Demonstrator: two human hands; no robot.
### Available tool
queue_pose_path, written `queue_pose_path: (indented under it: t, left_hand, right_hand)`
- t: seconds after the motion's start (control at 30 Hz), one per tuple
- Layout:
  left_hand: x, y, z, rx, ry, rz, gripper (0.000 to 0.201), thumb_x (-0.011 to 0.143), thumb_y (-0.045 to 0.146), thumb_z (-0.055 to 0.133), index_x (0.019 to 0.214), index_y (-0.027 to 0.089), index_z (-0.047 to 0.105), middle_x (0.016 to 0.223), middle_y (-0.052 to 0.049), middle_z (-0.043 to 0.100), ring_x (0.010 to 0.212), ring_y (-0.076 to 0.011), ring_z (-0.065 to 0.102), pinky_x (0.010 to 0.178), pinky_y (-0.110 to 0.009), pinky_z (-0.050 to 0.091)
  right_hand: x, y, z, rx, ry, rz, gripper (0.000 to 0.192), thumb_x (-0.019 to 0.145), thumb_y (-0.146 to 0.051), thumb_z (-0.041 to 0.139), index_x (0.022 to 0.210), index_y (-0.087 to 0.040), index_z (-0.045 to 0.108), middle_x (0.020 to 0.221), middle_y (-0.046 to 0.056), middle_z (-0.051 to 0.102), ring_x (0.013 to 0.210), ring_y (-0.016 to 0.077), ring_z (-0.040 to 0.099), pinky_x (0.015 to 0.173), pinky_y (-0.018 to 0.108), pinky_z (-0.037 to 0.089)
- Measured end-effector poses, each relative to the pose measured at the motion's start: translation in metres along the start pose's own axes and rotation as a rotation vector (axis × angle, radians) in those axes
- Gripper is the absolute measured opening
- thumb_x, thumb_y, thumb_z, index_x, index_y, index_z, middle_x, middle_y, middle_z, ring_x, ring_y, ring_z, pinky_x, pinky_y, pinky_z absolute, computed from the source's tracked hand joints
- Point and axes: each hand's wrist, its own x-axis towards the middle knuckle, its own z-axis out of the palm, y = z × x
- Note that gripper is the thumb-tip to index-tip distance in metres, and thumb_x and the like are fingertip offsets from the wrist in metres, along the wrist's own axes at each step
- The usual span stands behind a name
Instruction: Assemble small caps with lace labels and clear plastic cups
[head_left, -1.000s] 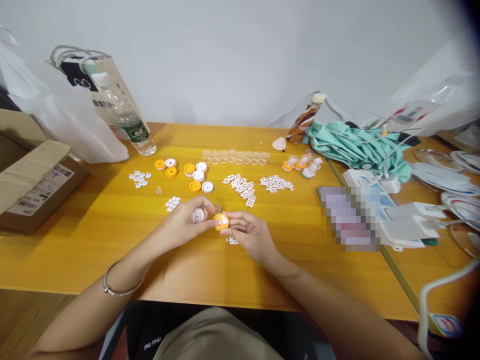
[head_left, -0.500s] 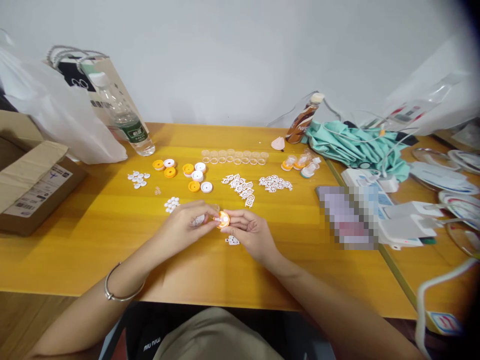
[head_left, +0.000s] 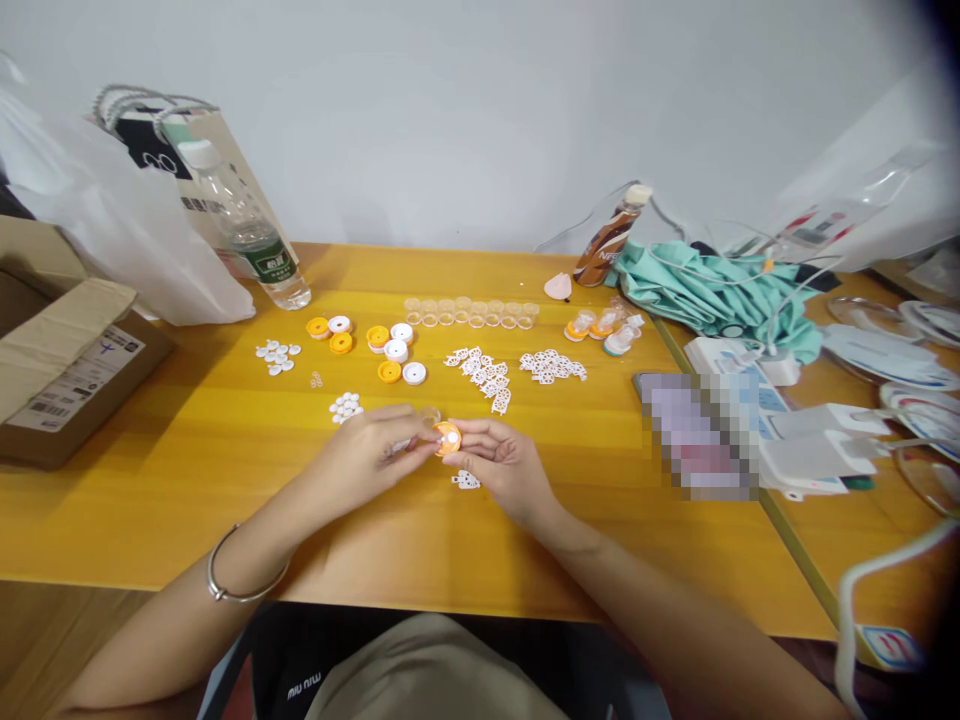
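Both my hands meet over the middle of the yellow table. My right hand pinches a small orange round cap by its edge. My left hand, with a metal bangle on its wrist, presses fingertips on that cap from the left and keeps a small white round piece tucked under its fingers. A little white cut-out piece lies on the table just below my right hand. A clear small cup stands right behind the cap.
Behind my hands lie orange and white caps, white discs, white cut-outs and a row of clear cups. A water bottle, bags and a cardboard box stand left; green cloth and packages right.
The orange cap has turned slightly between my fingers and my left hand has closed more over the white piece. Both hands stay in nearly the same spot.
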Motion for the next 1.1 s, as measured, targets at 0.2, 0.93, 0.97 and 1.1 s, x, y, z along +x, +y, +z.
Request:
queue_pose_path:
  t: [0.2, 0.93, 0.97, 1.1]
  left_hand:
    - [-0.004, 0.001, 0.001, 0.476, 0.028, 0.288, 0.020, 0.091, 0.020, 0.047, 0.101, 0.015, 0.063, 0.077, -0.004, 0.064, 0.065, -0.0118, 0.060, 0.056, -0.022, 0.044]
    - [0.008, 0.006, 0.007, -0.488, 0.116, -0.357, 0.017, 0.075, 0.028, 0.065, 0.069, 0.012, 0.066, 0.063, -0.002, 0.062, 0.054, -0.0085, 0.050, 0.050, -0.020, 0.039]
    - [0.008, 0.006, 0.007, -0.510, 0.119, -0.366, 0.017, 0.075, 0.028, 0.065, 0.068, 0.012, 0.064, 0.064, -0.002, 0.062, 0.054, -0.0082, 0.050, 0.051, -0.019, 0.039]
    - [0.009, 0.005, 0.008, -0.620, 0.130, -0.420, 0.017, 0.073, 0.027, 0.067, 0.073, 0.013, 0.057, 0.062, 0.003, 0.056, 0.052, -0.0058, 0.046, 0.051, -0.018, 0.038]
  right_hand:
    - [0.000, -0.004, -0.002, 0.012, 0.059, 0.024, 0.033, 0.057, -0.022, 0.080, 0.087, -0.023, 0.069, 0.080, 0.000, 0.074, 0.078, 0.0176, 0.070, 0.085, 0.036, 0.054]
    - [-0.005, -0.006, 0.003, -0.011, 0.031, -0.021, 0.034, 0.059, -0.024, 0.079, 0.092, -0.022, 0.068, 0.085, 0.002, 0.075, 0.083, 0.0200, 0.070, 0.086, 0.039, 0.055]
    - [-0.006, -0.005, 0.003, -0.011, 0.032, -0.026, 0.035, 0.059, -0.025, 0.079, 0.092, -0.022, 0.068, 0.086, 0.002, 0.075, 0.083, 0.0199, 0.070, 0.086, 0.039, 0.055]
    - [-0.006, -0.004, 0.003, -0.003, 0.025, -0.031, 0.034, 0.059, -0.023, 0.080, 0.091, -0.023, 0.069, 0.084, 0.000, 0.074, 0.083, 0.0185, 0.070, 0.085, 0.036, 0.056]
